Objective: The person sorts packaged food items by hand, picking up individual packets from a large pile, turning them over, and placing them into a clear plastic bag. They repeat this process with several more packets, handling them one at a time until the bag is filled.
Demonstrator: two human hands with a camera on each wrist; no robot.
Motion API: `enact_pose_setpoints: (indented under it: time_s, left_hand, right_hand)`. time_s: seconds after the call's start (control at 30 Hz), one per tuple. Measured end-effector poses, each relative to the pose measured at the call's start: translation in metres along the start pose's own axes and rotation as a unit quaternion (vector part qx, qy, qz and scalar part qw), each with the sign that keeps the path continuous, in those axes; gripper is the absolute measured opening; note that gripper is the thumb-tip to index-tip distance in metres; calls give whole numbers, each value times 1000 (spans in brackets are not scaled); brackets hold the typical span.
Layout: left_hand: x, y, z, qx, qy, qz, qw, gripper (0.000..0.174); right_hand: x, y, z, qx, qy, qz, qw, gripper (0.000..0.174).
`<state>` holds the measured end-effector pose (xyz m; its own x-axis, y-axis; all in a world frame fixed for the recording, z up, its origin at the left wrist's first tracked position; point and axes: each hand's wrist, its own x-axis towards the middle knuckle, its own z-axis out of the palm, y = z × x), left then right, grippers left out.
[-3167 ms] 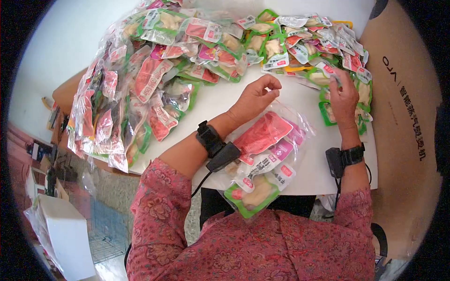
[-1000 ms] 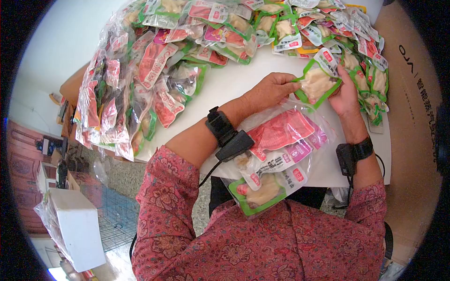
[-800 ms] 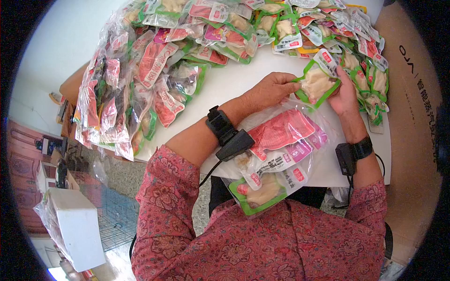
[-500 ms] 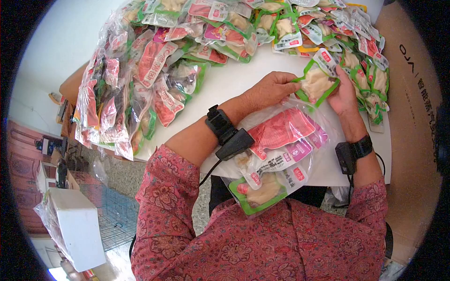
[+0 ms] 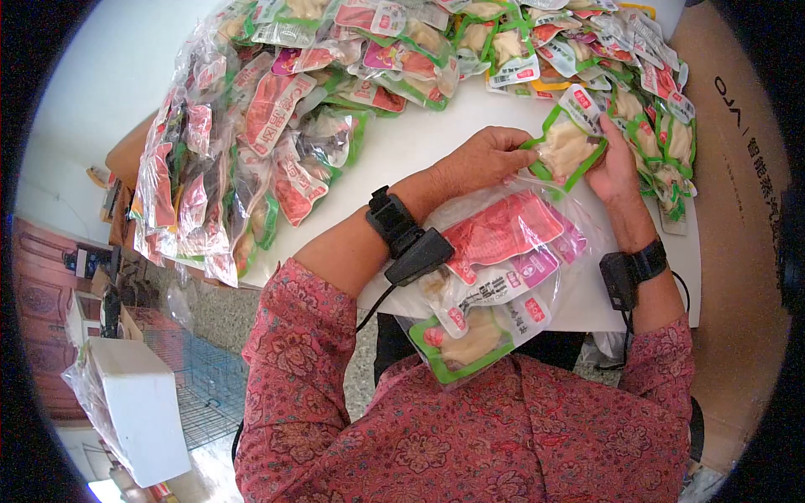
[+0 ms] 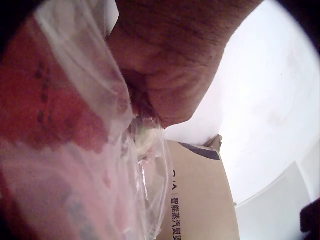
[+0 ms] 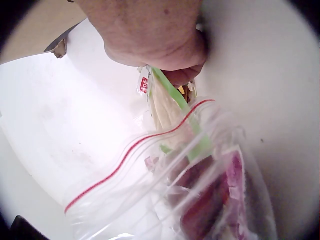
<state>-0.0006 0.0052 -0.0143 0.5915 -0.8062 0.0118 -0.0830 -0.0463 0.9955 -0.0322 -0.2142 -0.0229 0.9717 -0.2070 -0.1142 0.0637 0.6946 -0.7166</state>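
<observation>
Nearest, at 6 o'clock, a clear zip bag (image 5: 582,270) lies partly over the near edge of the counter (image 5: 419,155), its mouth toward the hands. Through the plastic show at least three packets: a green-edged packet (image 5: 476,337) nearest, then a purple-marked packet (image 5: 533,268), then a red packet (image 5: 503,237). They overlap, so a fourth may be there.

Just past the mouth, toward 3 o'clock, one green-framed packet (image 5: 572,147) is up between the two hands. The left hand (image 5: 486,159) pinches its left edge, thumb against bent fingers; the right hand (image 5: 617,168) grips the right edge. Whether the left fingers catch the bag's rim as well, I cannot tell.

The step in hand looks like lining this packet up by the bag. The next move calls for a parted mouth and a lowered edge, so the packet slides in flat without snagging on the red zip line (image 7: 131,148).

Farther out are two heaps: the left heap (image 5: 272,117) from 9 to 12 o'clock, the right heap (image 5: 558,57) from 12 to 3. Both overlap too much to count. One carton (image 5: 728,222) stands beyond at 3 o'clock.
</observation>
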Motion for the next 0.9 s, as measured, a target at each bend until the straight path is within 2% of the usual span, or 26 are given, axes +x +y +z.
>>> enact_pose_setpoints:
  time_s: [0.83, 0.9]
  left_hand:
    - [1, -4, 0, -4, 6, 41, 999, 23]
    - [0, 0, -1, 7, -16, -5, 1000, 29]
  right_hand:
    - [1, 0, -1, -10, 3, 2, 1000, 28]
    - [1, 0, -1, -9, 2, 3, 1000, 28]
